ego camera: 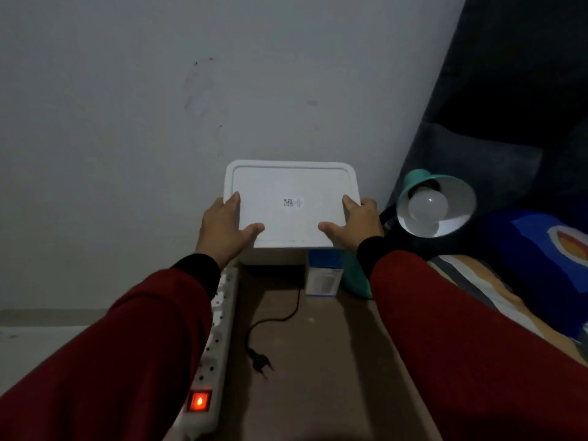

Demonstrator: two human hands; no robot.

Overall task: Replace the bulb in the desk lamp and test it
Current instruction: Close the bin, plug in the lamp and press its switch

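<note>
Two red-sleeved arms reach forward over the brown desk (318,361), whose far end meets a pale wall. A white lidded box (291,186) sits there, gripped at its edges: the left hand (222,227) clamps the left edge, the right hand (356,224) the right. Just right of the box, the teal desk lamp (423,183) tilts its shade toward the camera, a white bulb (428,205) seated inside, unlit. A white power strip (219,329) runs along the desk's left edge, its red switch (199,401) glowing. A small blue-and-white carton (324,278) stands below the box. The lamp's black plug (261,361) lies loose on the desk.
</note>
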